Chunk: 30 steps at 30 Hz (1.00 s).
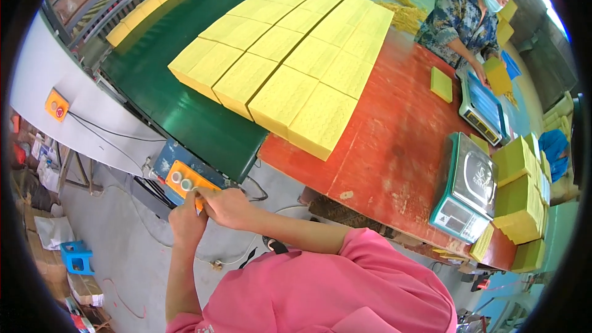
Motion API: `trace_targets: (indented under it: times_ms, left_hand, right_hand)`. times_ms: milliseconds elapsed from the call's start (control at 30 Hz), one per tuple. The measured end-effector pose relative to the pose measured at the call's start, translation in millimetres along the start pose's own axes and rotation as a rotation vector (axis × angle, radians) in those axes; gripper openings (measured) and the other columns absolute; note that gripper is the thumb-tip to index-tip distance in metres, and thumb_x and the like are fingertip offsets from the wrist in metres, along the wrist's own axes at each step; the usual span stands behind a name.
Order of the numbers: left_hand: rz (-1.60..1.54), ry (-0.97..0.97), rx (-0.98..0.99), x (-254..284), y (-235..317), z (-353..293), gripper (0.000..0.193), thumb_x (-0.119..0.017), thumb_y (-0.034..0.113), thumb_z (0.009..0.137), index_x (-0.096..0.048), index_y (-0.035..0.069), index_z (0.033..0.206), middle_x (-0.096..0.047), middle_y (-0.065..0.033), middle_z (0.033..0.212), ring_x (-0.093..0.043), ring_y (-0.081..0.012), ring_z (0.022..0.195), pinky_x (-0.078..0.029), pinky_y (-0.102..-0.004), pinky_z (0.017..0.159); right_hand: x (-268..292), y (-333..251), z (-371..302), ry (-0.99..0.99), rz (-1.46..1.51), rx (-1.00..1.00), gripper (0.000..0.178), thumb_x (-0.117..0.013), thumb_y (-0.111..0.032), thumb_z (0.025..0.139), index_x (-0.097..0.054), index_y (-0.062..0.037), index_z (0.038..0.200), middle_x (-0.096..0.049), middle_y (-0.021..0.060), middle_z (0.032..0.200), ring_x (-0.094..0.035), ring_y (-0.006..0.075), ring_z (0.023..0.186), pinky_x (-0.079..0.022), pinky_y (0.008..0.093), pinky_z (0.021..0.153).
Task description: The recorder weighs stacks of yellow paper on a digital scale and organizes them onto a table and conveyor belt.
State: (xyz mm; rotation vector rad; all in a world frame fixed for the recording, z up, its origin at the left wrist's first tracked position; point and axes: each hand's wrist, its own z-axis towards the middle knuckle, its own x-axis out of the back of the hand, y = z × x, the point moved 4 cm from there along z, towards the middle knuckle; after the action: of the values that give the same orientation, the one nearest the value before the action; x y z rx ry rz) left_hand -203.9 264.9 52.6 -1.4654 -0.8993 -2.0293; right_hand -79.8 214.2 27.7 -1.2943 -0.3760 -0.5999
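My left hand and my right hand meet at the near end of an orange control box with round buttons. The fingers of both are curled closed and touch each other. Whatever lies between them, if anything, is hidden. The box sits at the near corner of a green conveyor belt. Beyond my hands, rows of yellow blocks, which look like stacked paper, lie side by side across the belt and a red table.
A teal-edged scale and piled yellow blocks stand on the table's right. A masked co-worker holds a yellow block over another scale. An orange emergency-stop box hangs on a white panel. A blue stool and cables lie left.
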Motion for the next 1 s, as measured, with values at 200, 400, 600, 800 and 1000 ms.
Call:
trace_targets:
  times_ms: [200,400,600,800,1000]
  left_hand:
    - [0.028,-0.075,-0.047,0,-8,1,0.043,-0.074,0.016,0.072,-0.057,0.009,0.111,-0.064,-0.0132,0.066,-0.065,-0.0320,0.062,-0.048,-0.0432,0.056]
    - [0.142,-0.273,-0.102,26,10,19,0.048,-0.076,0.028,0.075,-0.062,0.007,0.116,-0.063,-0.0117,0.067,-0.065,-0.0306,0.064,-0.048,-0.0420,0.059]
    - [-0.339,0.012,-0.315,36,133,61,0.037,-0.072,0.015,0.079,-0.064,0.002,0.113,-0.066,-0.0149,0.085,-0.064,-0.0331,0.076,-0.051,-0.0417,0.066]
    - [-0.381,0.093,-0.615,-49,282,144,0.042,-0.067,0.014,0.086,-0.057,-0.003,0.122,-0.055,-0.0201,0.130,-0.052,-0.0350,0.122,-0.044,-0.0412,0.101]
    - [-0.218,0.133,-0.714,-115,316,155,0.042,-0.057,0.014,0.092,-0.052,-0.011,0.125,-0.049,-0.0249,0.136,-0.045,-0.0399,0.128,-0.036,-0.0451,0.109]
  right_hand:
    - [6,-7,-3,0.027,0.047,-0.016,0.037,-0.059,-0.014,0.084,-0.052,-0.0061,0.120,-0.066,0.0173,0.074,-0.065,0.0383,0.065,-0.050,0.0494,0.056]
    - [47,-10,-19,-0.036,0.053,-0.091,0.036,-0.061,-0.012,0.081,-0.053,-0.0019,0.115,-0.066,0.0185,0.081,-0.065,0.0372,0.073,-0.050,0.0470,0.061]
    - [205,56,-80,0.748,-0.328,-0.033,0.031,-0.064,-0.002,0.078,-0.061,-0.0014,0.108,-0.062,0.0174,0.102,-0.059,0.0361,0.099,-0.050,0.0441,0.086]
    - [268,139,-112,0.750,-0.611,-0.176,0.028,-0.062,-0.007,0.079,-0.064,0.0001,0.106,-0.062,0.0158,0.117,-0.054,0.0343,0.117,-0.044,0.0454,0.096]
    - [274,149,-131,0.725,-0.534,-0.118,0.028,-0.062,-0.006,0.078,-0.065,0.0001,0.106,-0.062,0.0148,0.116,-0.055,0.0326,0.117,-0.044,0.0448,0.097]
